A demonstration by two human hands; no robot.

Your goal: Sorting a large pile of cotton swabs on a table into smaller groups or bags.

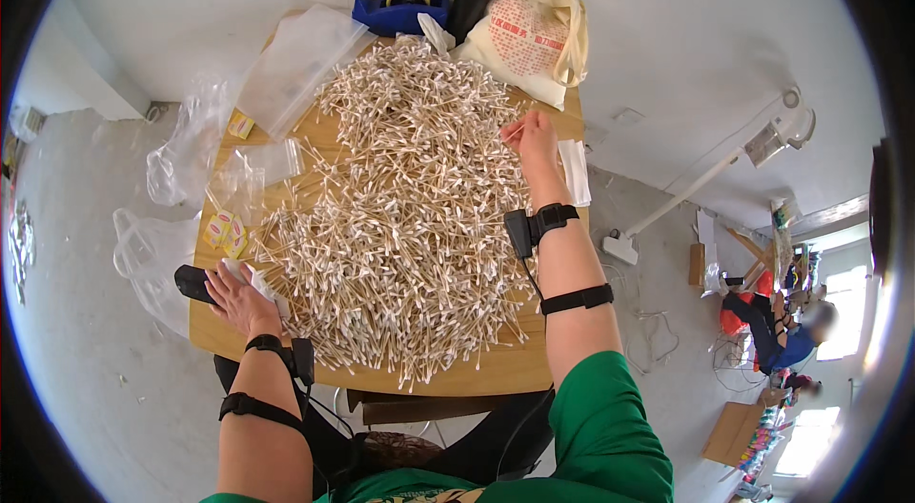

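Note:
A broad heap of cotton swabs (pixel 410 208) with thin wooden sticks and white tips covers most of the wooden table (pixel 477 377). My right hand (pixel 532 139) is at the heap's right side, its fingers pinched on what looks like a cotton swab; the fingers partly hide it. At the table's left edge my left hand (pixel 242 299) lies flat with fingers stretched out, over a white sheet or tissue (pixel 273 295). Beside its fingertips is a black rounded object (pixel 193 284). Small yellow-and-white labels (pixel 225 231) lie just beyond that hand.
Clear plastic bags (pixel 152 260) hang over the left edge. At the back stand a blue tape dispenser (pixel 400 13), a black bottle (pixel 472 3) and a cream cloth bag (pixel 529 31). A white strip (pixel 575 172) lies right. A white lamp arm (pixel 701 184) and a seated person (pixel 796 341) are farther right.

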